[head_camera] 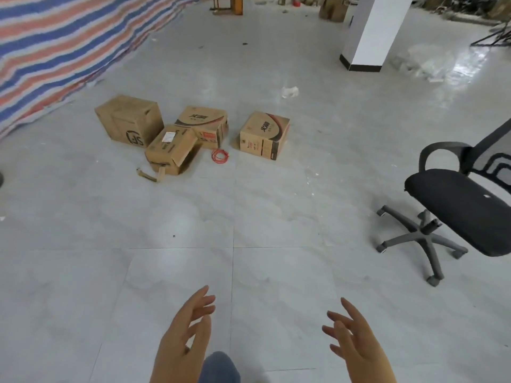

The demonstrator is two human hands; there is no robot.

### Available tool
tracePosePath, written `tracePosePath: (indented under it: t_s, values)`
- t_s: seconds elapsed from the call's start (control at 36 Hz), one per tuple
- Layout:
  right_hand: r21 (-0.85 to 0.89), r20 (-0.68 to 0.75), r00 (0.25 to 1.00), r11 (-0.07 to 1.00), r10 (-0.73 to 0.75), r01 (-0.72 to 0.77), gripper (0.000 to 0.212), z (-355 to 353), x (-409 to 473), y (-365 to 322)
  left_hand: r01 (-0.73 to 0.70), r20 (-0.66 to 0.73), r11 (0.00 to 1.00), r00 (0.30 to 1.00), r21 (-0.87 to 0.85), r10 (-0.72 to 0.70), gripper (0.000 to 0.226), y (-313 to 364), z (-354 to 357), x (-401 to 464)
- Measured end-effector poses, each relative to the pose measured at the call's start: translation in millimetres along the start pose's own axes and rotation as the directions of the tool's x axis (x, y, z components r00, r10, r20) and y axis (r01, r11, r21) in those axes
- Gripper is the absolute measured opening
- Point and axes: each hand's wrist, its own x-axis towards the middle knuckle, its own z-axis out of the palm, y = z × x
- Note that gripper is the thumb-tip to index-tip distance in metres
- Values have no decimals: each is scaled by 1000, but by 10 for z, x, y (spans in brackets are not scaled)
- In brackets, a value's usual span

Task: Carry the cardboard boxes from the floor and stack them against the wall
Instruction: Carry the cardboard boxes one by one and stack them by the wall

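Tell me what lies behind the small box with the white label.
Behind the small labelled box sit a large plain box to its left and a printed box to its right. Their lower near sides are covered by it.

Four cardboard boxes [193, 131] on the floor [249, 217], both empty hands outstretched.
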Motion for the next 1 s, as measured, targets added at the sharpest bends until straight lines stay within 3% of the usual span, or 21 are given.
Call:
tracePosePath:
  t_s: [0.03, 0.08, 0.14, 0.22, 0.33, 0.44, 0.56, 0.69, 0.78, 0.92, 1.0]
  values:
    - [-18, 19, 1000, 1000, 6, -5, 88, 38, 126, -59, 17, -16, 1000, 1000, 3, -17, 28, 3, 30, 131]
    - [-25, 39, 999, 1000, 2, -1, 46, 108, 399, -146, 49, -38, 999, 998, -16, -50, 36, -14, 88, 404]
    - [-40, 26, 1000, 999, 12, -11, 32, 140, 741, -209, 80, -43, 997, 996, -14, -81, 53, -39, 162, 723]
    - [-83, 9, 999, 996, 32, -32, 40, 216, 1270, -374, 115, -26, 993, 993, -19, -116, 51, -16, 287, 1254]
    - [-70, -1, 1000, 997, 13, -13, 40, 426, 2037, -704, 102, -39, 995, 994, -9, -102, 23, 124, 438, 2147]
    - [-12, -9, 1000, 1000, -21, 21, 35, 697, 2784, -1193, 60, -8, 998, 998, 16, -59, 51, 340, 468, 3154]
    - [-2, 1, 999, 999, -38, 38, 85, 939, 3454, -1685, 31, 41, 999, 999, 44, -32, 61, 495, 489, 4000]
    - [-10, 8, 1000, 1000, -6, 7, 60, 1148, 4175, -1984, 51, 77, 997, 995, 54, -55, 56, 542, 613, 4781]
    - [-53, 10, 999, 998, 37, -37, 31, 1211, 4639, -2127, 99, 61, 993, 993, 66, -103, 60, 519, 702, 5232]
    - [-134, 8, 998, 989, 60, -59, 37, 1327, 5571, -2333, 156, 12, 985, 987, 72, -158, 62, 511, 927, 6099]
    - [-137, 12, 999, 990, 44, -42, 42, 1379, 6122, -2514, 163, -19, 985, 987, 55, -162, 50, 582, 1108, 6600]
